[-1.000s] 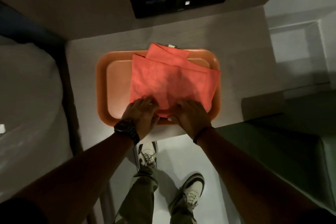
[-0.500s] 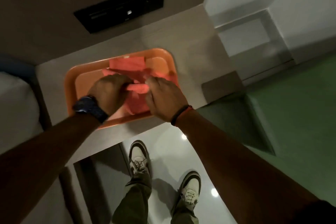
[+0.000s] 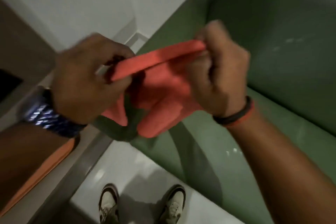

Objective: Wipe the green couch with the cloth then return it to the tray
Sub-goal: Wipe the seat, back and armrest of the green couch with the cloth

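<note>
White glossy floor (image 3: 131,171) underfoot, two pale shoes (image 3: 109,205) planted at six o'clock. The couch (image 3: 283,63) fills the whole side from one o'clock round to five, green and smooth, with a few small pale marks on its back and a glint on the seat. Pale wall (image 3: 87,0) up at eleven o'clock. Down at eight o'clock, a grey worktop (image 3: 60,183) edge runs on a slant, and on it a sliver of the orange tray (image 3: 45,171) peeks out from under the left forearm.

Now the cloth (image 3: 160,85): orange-red, soft-looking, up in the air at the centre, over the near corner of the couch, clear of the tray. Its top edge is pulled into a taut band between the two hands, and the rest hangs below in loose, bunched folds. The picture is smeared with motion, so finer detail is lost.

Left hand (image 3: 87,78), dark watch (image 3: 49,116) at the wrist, is closed tight on the nine o'clock end of the band. Right hand (image 3: 218,71), dark and red bands (image 3: 236,114) at the wrist, is curled into a fist on the three o'clock end.
</note>
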A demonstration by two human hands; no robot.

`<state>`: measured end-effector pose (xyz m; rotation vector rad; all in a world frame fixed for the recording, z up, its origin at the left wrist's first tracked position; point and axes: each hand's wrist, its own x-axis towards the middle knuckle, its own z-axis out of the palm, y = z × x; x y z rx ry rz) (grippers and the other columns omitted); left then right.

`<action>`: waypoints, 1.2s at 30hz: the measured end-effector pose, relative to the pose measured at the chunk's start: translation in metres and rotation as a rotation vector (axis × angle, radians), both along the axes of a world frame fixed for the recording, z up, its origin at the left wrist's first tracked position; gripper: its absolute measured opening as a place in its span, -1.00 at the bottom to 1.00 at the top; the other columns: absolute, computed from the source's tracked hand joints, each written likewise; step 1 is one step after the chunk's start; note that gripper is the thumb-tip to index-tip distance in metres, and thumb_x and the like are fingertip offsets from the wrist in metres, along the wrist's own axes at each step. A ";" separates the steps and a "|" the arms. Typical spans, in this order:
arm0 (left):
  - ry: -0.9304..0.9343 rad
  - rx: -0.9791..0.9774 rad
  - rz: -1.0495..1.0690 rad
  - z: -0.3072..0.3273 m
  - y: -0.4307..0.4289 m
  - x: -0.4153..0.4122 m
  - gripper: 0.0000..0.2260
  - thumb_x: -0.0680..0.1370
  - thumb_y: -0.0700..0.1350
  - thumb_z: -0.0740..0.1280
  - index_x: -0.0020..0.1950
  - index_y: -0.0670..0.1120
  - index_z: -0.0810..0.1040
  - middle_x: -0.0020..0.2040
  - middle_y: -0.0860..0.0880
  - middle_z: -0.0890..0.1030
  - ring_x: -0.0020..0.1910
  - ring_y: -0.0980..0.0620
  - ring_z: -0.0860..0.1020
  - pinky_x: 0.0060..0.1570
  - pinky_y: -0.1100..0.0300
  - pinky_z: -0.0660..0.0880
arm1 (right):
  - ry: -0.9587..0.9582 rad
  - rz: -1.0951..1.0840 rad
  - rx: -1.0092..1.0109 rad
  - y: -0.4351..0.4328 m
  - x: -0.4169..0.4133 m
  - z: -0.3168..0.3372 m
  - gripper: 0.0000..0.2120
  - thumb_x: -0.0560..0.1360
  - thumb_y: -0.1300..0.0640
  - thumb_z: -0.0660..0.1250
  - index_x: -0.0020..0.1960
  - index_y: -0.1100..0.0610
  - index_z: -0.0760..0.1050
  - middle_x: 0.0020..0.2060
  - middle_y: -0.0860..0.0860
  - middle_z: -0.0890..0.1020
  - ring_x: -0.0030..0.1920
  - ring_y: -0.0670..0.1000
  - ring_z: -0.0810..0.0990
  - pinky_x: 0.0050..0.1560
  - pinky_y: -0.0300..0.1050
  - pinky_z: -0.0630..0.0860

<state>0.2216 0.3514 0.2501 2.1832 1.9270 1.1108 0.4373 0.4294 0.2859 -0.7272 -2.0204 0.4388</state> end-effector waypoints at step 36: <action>0.106 -0.563 -0.199 -0.315 0.069 0.231 -0.28 0.37 0.41 0.16 0.36 -0.05 0.39 0.40 -0.20 0.38 0.39 -0.20 0.30 0.31 -0.16 0.28 | -0.938 -0.686 -0.650 -0.052 0.221 -0.372 -0.43 0.46 -0.29 0.09 0.44 -0.19 0.20 0.50 0.09 0.24 0.50 0.18 0.17 0.37 0.42 0.05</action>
